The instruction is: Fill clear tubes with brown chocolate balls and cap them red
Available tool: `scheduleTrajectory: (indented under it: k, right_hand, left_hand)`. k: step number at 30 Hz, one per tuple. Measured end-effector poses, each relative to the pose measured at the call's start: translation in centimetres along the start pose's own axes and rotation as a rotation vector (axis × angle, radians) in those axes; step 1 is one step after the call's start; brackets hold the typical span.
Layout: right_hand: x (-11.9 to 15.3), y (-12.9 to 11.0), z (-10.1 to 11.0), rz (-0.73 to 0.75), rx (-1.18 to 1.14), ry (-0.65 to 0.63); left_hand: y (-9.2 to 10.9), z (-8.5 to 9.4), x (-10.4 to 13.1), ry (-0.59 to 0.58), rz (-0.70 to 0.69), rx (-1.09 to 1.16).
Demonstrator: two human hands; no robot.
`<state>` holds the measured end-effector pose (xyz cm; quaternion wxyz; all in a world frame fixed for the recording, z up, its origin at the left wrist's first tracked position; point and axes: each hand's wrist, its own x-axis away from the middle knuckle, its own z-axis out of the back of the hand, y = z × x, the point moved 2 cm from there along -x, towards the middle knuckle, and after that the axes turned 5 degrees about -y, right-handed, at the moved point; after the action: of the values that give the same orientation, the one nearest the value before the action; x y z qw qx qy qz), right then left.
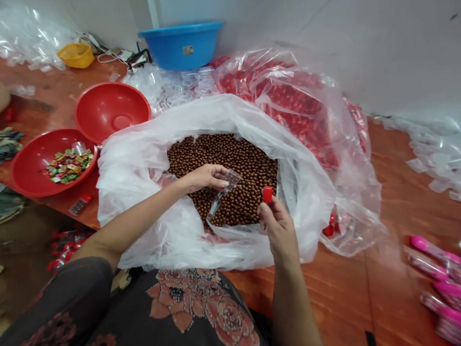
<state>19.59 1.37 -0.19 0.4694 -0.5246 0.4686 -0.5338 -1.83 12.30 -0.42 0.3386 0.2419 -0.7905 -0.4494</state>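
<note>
A large white plastic bag (133, 163) lies open in front of me, filled with round brown balls (220, 153) that look like chocolate candies. Over the balls, my left hand (209, 177) pinches a small clear plastic container (233, 180); I cannot tell whether anything is inside it. To the right, above the bag's inner edge, my right hand (278, 221) grips a small red cap (267, 194) between thumb and fingers. Container and cap are apart. A flap of clear plastic (216, 203) rests among the balls below my left hand.
Left are two red bowls (112, 104), one holding wrapped candies (68, 165), and a small red-capped container (79, 204). Behind stand a blue basin (181, 46) and a clear bag of red pieces (286, 99). Pink-capped tubes (445, 270) lie right, clear containers (456, 156) beyond.
</note>
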Motion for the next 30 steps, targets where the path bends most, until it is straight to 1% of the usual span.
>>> scheduleTrajectory:
  k: [2, 4, 6, 10, 14, 17, 20, 24, 27, 30]
  right_hand:
    - [-0.5, -0.6, -0.6, 0.004, -0.017, -0.041]
    - [-0.9, -0.9, -1.0, 0.008, -0.029, -0.088]
    - [-1.0, -0.9, -1.3, 0.011, -0.042, -0.126]
    - [-0.9, -0.4, -1.5, -0.009, -0.104, -0.185]
    - [-0.4, 0.0, -1.5, 0.032, -0.125, -0.169]
    - [0.1, -0.2, -1.4, 0.061, -0.132, -0.155]
    - [0.5, -0.8, -1.6, 0.045, -0.107, -0.172]
    - [1.0, -1.5, -2.4, 0.014, -0.071, -0.181]
    - [1.1, -1.4, -3.0, -0.022, -0.055, -0.213]
    - [1.1, -1.2, -3.1, -0.019, 0.039, -0.251]
  left_hand:
    - [0.1, -1.1, 1.3, -0.038, 0.028, 0.061]
    - [-0.1, -2.1, 2.5, -0.047, 0.034, 0.09]
    - [-0.7, -2.9, 3.5, -0.019, 0.021, 0.098]
    - [-1.9, -3.8, 4.7, 0.079, -0.004, 0.129]
    - [-2.4, -4.4, 5.5, 0.097, -0.072, 0.099]
    - [-2.7, -4.6, 6.0, 0.102, -0.109, 0.042]
    - [-3.1, -4.7, 6.3, 0.115, -0.122, -0.014]
    - [-3.6, -5.0, 6.6, 0.107, -0.132, -0.072]
    - [-3.7, -5.2, 6.8, 0.107, -0.138, -0.137]
    - [-3.9, -5.5, 7.0, 0.116, -0.119, -0.193]
